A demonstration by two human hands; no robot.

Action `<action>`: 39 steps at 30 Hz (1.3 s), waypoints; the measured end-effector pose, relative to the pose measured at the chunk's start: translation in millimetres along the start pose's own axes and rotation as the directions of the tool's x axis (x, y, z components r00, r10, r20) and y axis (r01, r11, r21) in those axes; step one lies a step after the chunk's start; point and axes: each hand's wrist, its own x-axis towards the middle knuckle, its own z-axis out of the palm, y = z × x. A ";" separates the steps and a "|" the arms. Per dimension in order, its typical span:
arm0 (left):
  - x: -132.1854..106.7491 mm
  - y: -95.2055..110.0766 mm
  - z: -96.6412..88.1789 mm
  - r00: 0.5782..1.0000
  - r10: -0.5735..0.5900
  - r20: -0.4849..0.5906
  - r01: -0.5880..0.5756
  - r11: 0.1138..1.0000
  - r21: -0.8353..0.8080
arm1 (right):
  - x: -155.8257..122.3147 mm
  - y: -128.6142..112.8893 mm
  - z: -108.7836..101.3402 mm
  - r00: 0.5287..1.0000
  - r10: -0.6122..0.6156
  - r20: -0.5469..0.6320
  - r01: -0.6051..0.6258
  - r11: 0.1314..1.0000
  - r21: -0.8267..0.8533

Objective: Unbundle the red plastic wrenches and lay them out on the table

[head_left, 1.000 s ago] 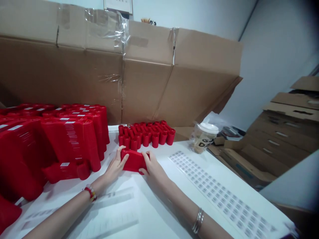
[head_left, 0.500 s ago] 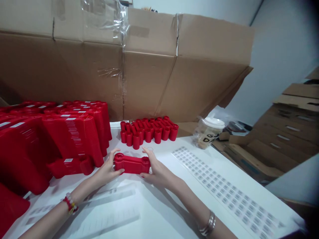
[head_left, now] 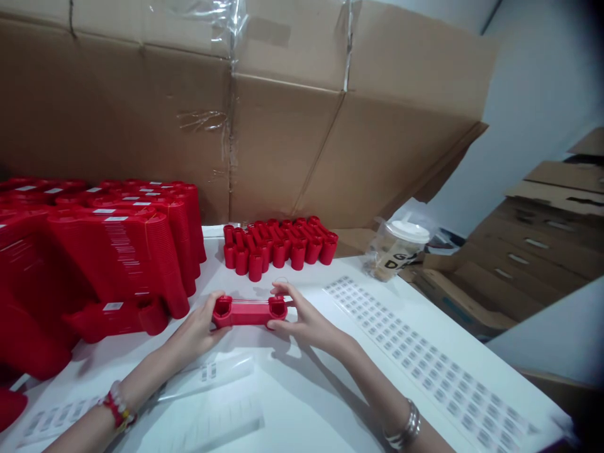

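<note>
Between my two hands is a red bone-shaped plastic piece (head_left: 250, 313), with a rounded, hollow end on each side. My left hand (head_left: 206, 322) grips its left end, thumb on the near side and fingers behind. My right hand (head_left: 298, 316) pinches the right end, with the thumb below and the forefinger curled over the far edge. Just beyond the hands stands a group of small red bone-shaped pieces (head_left: 278, 245), packed in rows. To the left, a short red stack (head_left: 116, 319) with a white label lies near my left wrist.
Tall stacks of labelled red pieces (head_left: 117, 251) fill the left side. Sticker sheets lie on the white table: one long sheet (head_left: 415, 352) at right, others (head_left: 207, 377) under my left forearm. A bagged, lidded cup (head_left: 399, 248) stands near a large cardboard box (head_left: 283, 151).
The red piece has tipped in my hands, so its hollow ends now show more openly. Both hands still hold it. The view has shifted slightly downward.
</note>
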 end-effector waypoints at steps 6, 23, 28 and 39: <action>3.7 10.0 -3.9 1.000 -0.013 -0.019 0.012 0.999 -0.036 | 9.6 -7.7 0.2 0.989 -0.134 -0.062 0.135 0.991 0.024; 14.6 21.6 -8.3 0.981 0.032 -0.193 -0.084 0.960 -0.266 | 8.7 1.7 13.2 0.955 -0.206 -0.212 0.236 0.964 0.125; 13.8 30.7 -10.6 0.984 -0.033 -0.174 -0.030 0.937 -0.349 | 5.2 -0.8 14.2 0.963 -0.145 -0.226 0.183 0.970 0.158; 15.3 42.9 -16.8 0.987 -0.087 -0.139 0.033 0.937 -0.348 | 4.0 -1.9 17.0 0.957 -0.155 -0.244 0.210 0.953 0.218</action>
